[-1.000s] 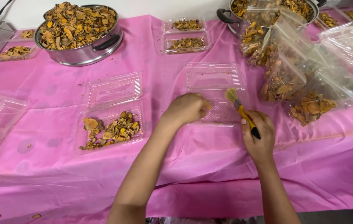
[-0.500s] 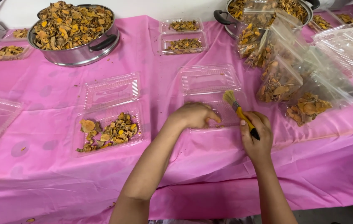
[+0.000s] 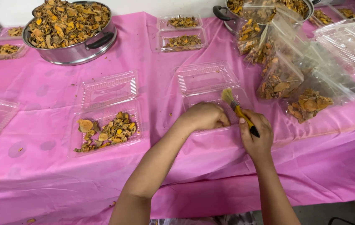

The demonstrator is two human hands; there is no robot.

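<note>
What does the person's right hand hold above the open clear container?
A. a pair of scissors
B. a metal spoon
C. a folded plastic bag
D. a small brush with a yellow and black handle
D: the right hand grips a small brush with pale bristles pointing up and a yellow and black handle, beside the left hand, which rests on the open clear container.

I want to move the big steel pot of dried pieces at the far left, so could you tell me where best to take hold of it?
Grip the steel pot by its dark side handle, which juts from the rim toward the near right, so come from that side. It is heaped full; a matching handle opposite is likely but hidden, so two hands seem wise.
</note>
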